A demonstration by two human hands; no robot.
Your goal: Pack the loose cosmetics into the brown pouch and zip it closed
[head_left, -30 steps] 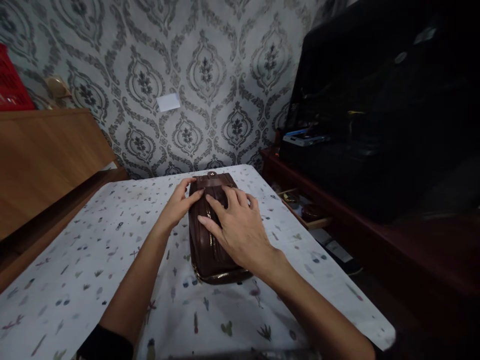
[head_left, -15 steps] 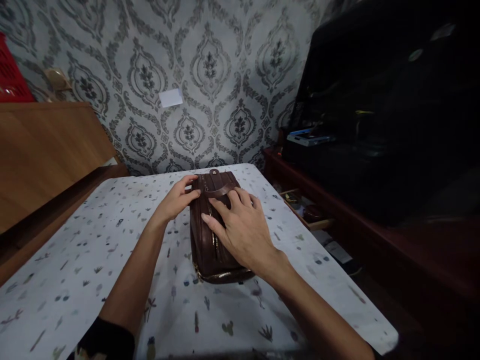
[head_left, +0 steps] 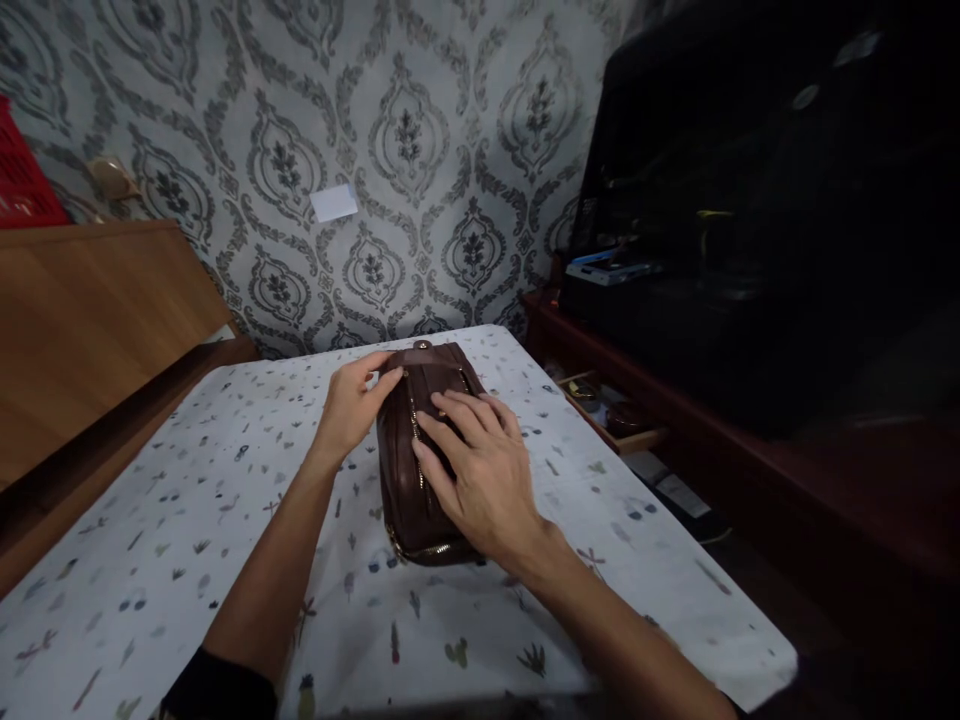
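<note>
A dark brown leather bag with brass-coloured zips lies on the table, in the middle of the head view. At its upper left corner, my left hand grips the edge, thumb on top and fingers curled at the far side. My right hand rests on the bag's upper face, fingers stretched out and holding nothing. Beneath the right palm, part of the bag and its right side are hidden. A strap with a round metal stud lies across the bag's far end.
The table wears a white patterned cloth. On the right stand a large dark television and a red-brown cabinet with an open drawer holding small items. A wooden board and a red basket are at the left.
The strap, arched up near my right fingers before, now lies flat at the bag's far end. My right fingers have spread flatter on the leather, a little toward me. The view has shifted slightly.
</note>
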